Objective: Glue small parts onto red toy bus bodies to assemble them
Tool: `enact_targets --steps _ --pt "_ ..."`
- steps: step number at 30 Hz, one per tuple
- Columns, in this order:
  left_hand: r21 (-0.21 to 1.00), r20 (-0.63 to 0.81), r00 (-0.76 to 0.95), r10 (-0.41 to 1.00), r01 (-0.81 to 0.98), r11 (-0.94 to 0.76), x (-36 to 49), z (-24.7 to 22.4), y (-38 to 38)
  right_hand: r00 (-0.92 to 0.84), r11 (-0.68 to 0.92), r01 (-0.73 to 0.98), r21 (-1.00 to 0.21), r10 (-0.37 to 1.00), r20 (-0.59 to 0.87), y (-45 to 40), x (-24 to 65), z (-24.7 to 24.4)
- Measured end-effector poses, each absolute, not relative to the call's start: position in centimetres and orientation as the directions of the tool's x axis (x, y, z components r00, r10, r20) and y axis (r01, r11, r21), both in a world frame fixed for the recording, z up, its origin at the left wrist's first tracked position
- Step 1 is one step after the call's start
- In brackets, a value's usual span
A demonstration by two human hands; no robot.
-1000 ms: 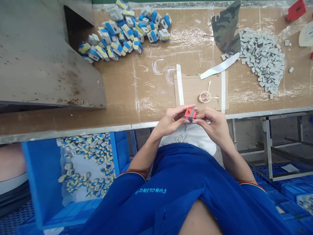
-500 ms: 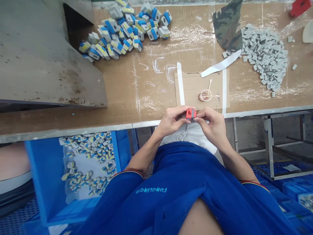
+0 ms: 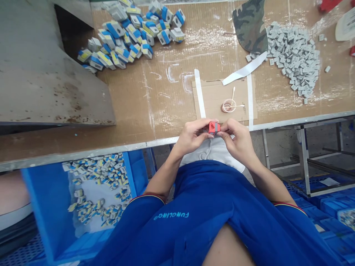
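- Left hand (image 3: 192, 136) is gripping the left side of a red-and-grey block (image 3: 213, 128) between thumb and fingers.
- Right hand (image 3: 239, 141) is pinching the block's right side.
- Block is sitting between both sets of fingertips, appearing at the near edge of the tabletop (image 3: 129, 107).
- Just beyond, a small round cup (image 3: 224, 107) is standing on taped cardboard (image 3: 212, 98), cotton swabs (image 3: 233, 94) leaning in it.
- Grey pieces (image 3: 298, 59) are lying heaped farther right, partly beside camouflage cloth (image 3: 251, 27).
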State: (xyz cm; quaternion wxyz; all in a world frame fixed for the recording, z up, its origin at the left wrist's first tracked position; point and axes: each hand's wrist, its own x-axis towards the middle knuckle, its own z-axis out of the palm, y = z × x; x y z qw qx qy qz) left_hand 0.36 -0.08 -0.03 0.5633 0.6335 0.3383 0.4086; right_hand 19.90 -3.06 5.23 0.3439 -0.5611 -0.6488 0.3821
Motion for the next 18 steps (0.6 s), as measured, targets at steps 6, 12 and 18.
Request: enact_targets --steps 6,12,18 --pt "0.983 0.169 0.440 0.882 -0.004 -0.186 0.2 -0.1 -0.1 -0.084 0.080 0.491 -0.868 0.995 0.044 -3.2 19.3 4.9" --pt "0.988 0.152 0.345 0.926 -0.060 -0.140 0.7 -1.1 -0.8 -0.042 0.107 0.547 -0.830 0.994 0.101 -3.1 18.7 5.2" --pt "0.966 0.181 0.295 0.938 -0.232 -0.113 0.9 -1.1 -0.6 -0.075 0.197 0.541 -0.817 0.980 0.187 -3.3 18.7 6.0"
